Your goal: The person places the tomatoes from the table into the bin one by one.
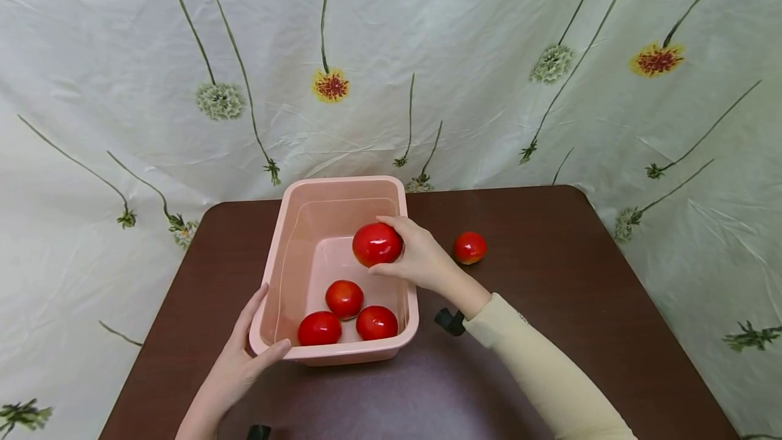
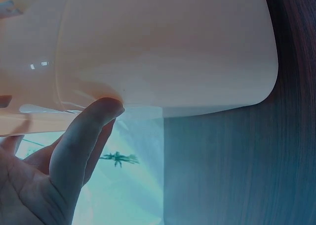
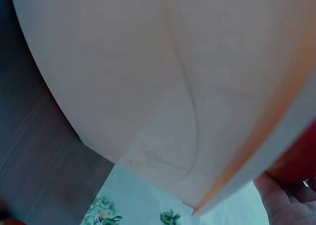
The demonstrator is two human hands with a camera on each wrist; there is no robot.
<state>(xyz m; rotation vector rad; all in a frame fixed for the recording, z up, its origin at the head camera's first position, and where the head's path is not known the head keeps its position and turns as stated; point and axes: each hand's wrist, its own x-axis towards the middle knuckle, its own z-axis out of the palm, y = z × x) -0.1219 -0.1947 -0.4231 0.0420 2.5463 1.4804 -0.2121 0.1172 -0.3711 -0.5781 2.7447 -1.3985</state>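
Note:
A pink plastic bin (image 1: 342, 355) stands on the table with three red tomatoes inside: one tomato (image 1: 345, 299) in the middle, another tomato (image 1: 320, 328) at the near left and a third tomato (image 1: 377, 322) at the near right. Over the right part of the bin, my right hand (image 1: 421, 257) grips a larger-looking tomato (image 1: 377, 244) between thumb and fingers. That tomato (image 3: 296, 158) also shows at the right edge of the right wrist view, partly behind the rim. My left hand (image 1: 235, 352) holds the bin's near left corner, its thumb (image 2: 89, 141) against the wall.
One more tomato (image 1: 470, 248) lies on the dark brown table (image 1: 550, 304), to the right of the bin. Behind the table hangs a pale floral cloth (image 1: 476, 53). Dark wrist mounts show at both wrists.

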